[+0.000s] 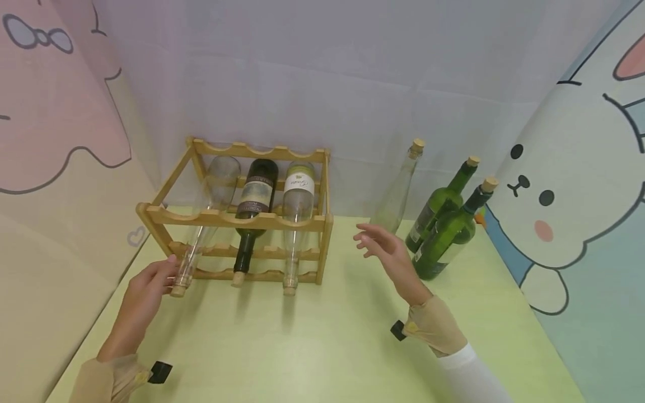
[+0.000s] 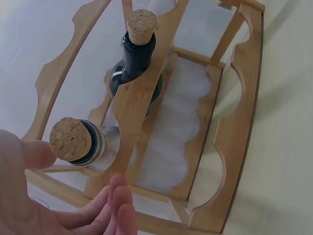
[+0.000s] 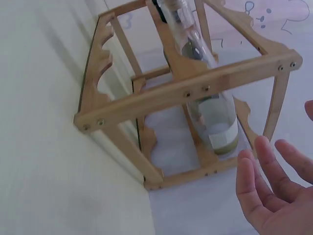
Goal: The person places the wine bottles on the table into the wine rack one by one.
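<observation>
Three corked bottles lie in the upper row of a wooden wine rack (image 1: pixel 237 220), necks toward me. My left hand (image 1: pixel 145 291) is beside the neck of the leftmost clear bottle (image 1: pixel 219 182). In the left wrist view, the thumb is right at that bottle's cork (image 2: pixel 71 139), while the other fingers extend below it, uncurled. In the middle lies a dark wine bottle (image 1: pixel 256 190); to its right is a clear bottle with a white label (image 1: pixel 298 204). My right hand (image 1: pixel 390 257) holds nothing, its fingers loosely spread, between the rack and the standing bottles.
At the back right of the pale table (image 1: pixel 282 347) stand a clear corked bottle (image 1: pixel 397 196), a green bottle (image 1: pixel 437 207) and another green bottle (image 1: pixel 448 238) in front. Behind hangs a pale curtain (image 1: pixel 353 101); cartoon-printed cloths flank both sides. The rack's lower row holds no bottles.
</observation>
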Demonstrator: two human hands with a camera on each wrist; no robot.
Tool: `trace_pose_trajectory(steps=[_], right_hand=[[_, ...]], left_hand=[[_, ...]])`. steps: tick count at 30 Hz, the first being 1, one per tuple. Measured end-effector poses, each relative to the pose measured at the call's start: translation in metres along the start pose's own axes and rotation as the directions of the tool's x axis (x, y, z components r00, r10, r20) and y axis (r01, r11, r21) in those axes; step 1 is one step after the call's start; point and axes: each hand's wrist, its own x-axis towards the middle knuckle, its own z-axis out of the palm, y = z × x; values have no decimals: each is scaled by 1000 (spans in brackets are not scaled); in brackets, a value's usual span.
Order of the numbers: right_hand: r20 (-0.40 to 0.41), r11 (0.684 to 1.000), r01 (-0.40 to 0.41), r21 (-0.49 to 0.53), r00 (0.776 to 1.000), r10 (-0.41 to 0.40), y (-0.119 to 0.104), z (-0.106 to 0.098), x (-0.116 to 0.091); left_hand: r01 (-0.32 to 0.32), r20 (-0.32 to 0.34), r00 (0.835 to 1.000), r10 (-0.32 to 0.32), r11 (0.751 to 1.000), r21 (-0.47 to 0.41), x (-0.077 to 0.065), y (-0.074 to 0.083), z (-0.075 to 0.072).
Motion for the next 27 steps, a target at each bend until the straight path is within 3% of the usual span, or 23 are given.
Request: trace_pose_trajectory(steps=[3,7,10,12,15,20,23,27], right_hand=[[-30,999,-11,-44,999,10,11,-16,-17],[-112,996,-33,-81,993,24,21,-37,-38],[-185,994,-30,-108,983,9,27,-49,-50],[-221,995,-19,-102,975,-4,31,-55,-56],[-269,996,5,-89,963,-29,33,-67,-68],[-379,999,29,-41,924,-42,37,-87,-81],[-493,998,35,-43,868,-52,39,-98,-85],[-638,993,-1,-120,766,-77,46,-110,-87]], left_hand=[[13,-160,987,-1,997,76,-12,2,0],[16,-360,933,18,996,90,-22,19,5],[-112,-468,872,144,989,96,-25,38,11],[-241,-503,822,268,963,120,-25,49,17],[-429,-487,751,445,890,153,-22,65,29],[-644,-379,660,648,749,159,-17,91,53],[-722,-313,615,724,676,146,-17,107,71],[-784,-224,575,787,608,123,-19,127,98]])
